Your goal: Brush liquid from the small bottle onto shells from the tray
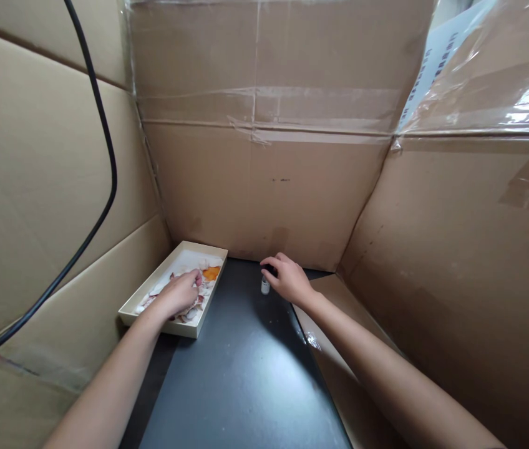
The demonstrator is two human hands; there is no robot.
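Observation:
My left hand (179, 293) reaches into a shallow cream tray (152, 288) on the left of the dark table top (241, 380). Its fingers are curled among several pale and pinkish shell-like pieces (194, 310); an orange piece (211, 272) lies just beyond it. What the fingers grip, if anything, is hidden. My right hand (287, 279) rests over a small bottle (265, 285) with a dark cap and a white body, standing upright near the back wall. Its fingers close round the top of the bottle.
Taped brown cardboard walls (269, 187) enclose the table on the left, back and right. A black cable (100, 131) hangs across the left wall. A cardboard flap (339, 318) overlaps the table's right edge under my right forearm.

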